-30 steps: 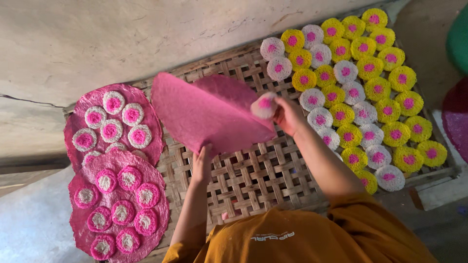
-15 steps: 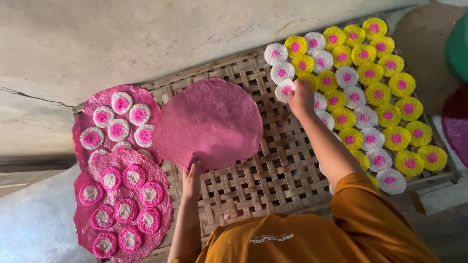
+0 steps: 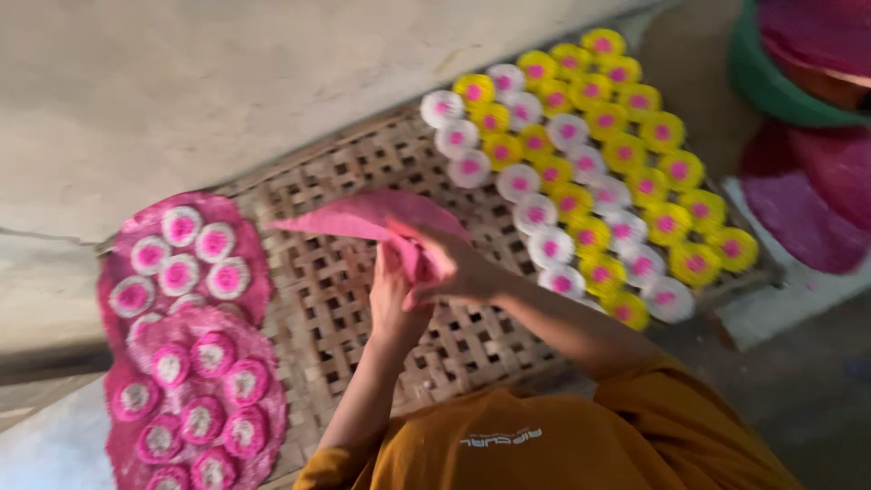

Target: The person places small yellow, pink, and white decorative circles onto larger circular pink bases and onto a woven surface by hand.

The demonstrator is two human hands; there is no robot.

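Note:
A thin round pink sheet (image 3: 358,218) is lifted edge-on over the woven bamboo tray (image 3: 336,299). My left hand (image 3: 392,295) grips the sheet's near edge from below. My right hand (image 3: 454,265) pinches the same edge from the right, touching the left hand. To the right, rows of small yellow rounds (image 3: 626,150) and white rounds (image 3: 522,181) with pink centres cover the tray's far end. At the left lie two more pink sheets (image 3: 254,281), each carrying several small pink-centred rounds (image 3: 181,272).
A green basin (image 3: 771,86) with pink sheets in it stands at the top right. More pink sheets (image 3: 817,200) lie below it on a pale surface. A grey wall (image 3: 227,82) runs along the tray's far side. My orange shirt (image 3: 562,436) fills the bottom.
My right hand left the white rounds and came back to the pink sheet. The sheet, flat on the tray before, is now raised and tilted in both hands.

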